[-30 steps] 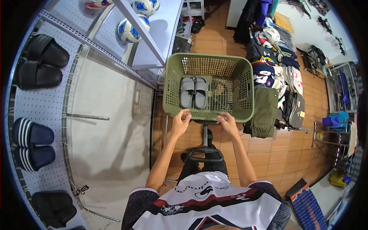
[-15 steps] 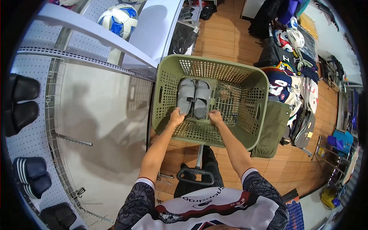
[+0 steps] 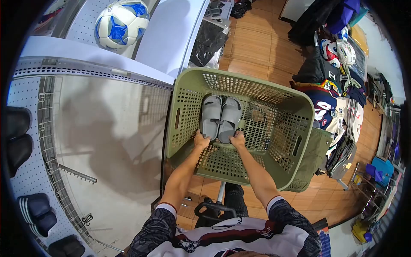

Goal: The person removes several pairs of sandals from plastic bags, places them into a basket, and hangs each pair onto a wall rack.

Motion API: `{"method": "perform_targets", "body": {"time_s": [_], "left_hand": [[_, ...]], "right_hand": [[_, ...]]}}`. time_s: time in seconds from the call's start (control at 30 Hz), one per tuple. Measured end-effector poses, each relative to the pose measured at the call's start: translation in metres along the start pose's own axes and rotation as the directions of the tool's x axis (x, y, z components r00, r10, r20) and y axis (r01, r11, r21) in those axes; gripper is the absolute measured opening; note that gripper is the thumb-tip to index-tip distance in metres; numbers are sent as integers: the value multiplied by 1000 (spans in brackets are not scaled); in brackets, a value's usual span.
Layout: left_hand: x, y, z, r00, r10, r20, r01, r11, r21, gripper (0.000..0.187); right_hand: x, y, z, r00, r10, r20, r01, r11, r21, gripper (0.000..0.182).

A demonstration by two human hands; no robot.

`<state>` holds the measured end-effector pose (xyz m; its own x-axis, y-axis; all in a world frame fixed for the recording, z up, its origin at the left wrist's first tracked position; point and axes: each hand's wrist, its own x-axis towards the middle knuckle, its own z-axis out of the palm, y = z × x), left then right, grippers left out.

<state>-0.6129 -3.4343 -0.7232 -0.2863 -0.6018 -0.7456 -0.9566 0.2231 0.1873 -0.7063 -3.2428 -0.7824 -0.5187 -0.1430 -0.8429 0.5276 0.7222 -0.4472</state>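
A pair of grey slide sandals lies side by side in a green perforated plastic basket, toward its left part. My left hand has its fingers closed on the heel end of the left sandal. On the heel end of the right sandal, my right hand is closed too. Both forearms reach over the near rim of the basket. A dark strap or tie joins the two sandals at the middle.
Dark slides hang on a pegboard at the left. A white and blue ball rests on the upper-left shelf. Folded clothes are stacked right of the basket. A black handle stands below the basket.
My right hand has moved left from beside the sandals onto the right one's heel. The basket and sandals appear slightly lower and larger as the view has shifted.
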Motion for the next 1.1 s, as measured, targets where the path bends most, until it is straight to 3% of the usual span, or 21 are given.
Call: {"method": "perform_targets", "body": {"time_s": [0.07,0.3,0.5,0.57,0.67,0.7,0.77,0.93,1.03,1.07,1.1], "left_hand": [[13,-9,3,994,2,113,0,1000,-22,80],[-16,10,-12,993,-103,62,111,981,-160,53],[-47,17,-29,999,41,10,-40,991,-131,38],[-71,20,-42,983,168,-69,-176,976,-125,41],[-125,29,-76,924,331,-193,-361,921,-148,45],[-143,27,-84,910,350,-223,-398,888,-232,45],[-182,25,-106,876,381,-295,-474,791,-387,45],[-270,-15,-159,732,486,-477,-665,662,-345,59],[-345,-44,-205,701,442,-560,-695,601,-395,57],[-354,-60,-211,624,432,-652,-766,505,-399,55],[-372,-76,-224,604,415,-680,-782,472,-406,55]], "right_hand": [[-3,-3,-5,1000,0,14,0,1000,14,74],[7,11,-21,997,-77,-7,77,997,21,68],[-39,-16,-65,991,-125,40,118,983,138,54],[-50,-13,-75,990,-134,52,121,974,193,51],[-84,-16,-84,961,-275,-34,272,912,308,46],[-109,-25,-92,948,-315,-49,311,882,353,44],[-149,-34,-101,897,-429,-107,437,824,360,39],[-262,-75,-107,747,-645,-158,660,693,291,33],[-353,-115,-95,650,-734,-197,757,604,248,31],[-375,-124,-89,597,-781,-183,799,560,219,32],[-403,-135,-81,550,-815,-182,830,508,231,32]]}}
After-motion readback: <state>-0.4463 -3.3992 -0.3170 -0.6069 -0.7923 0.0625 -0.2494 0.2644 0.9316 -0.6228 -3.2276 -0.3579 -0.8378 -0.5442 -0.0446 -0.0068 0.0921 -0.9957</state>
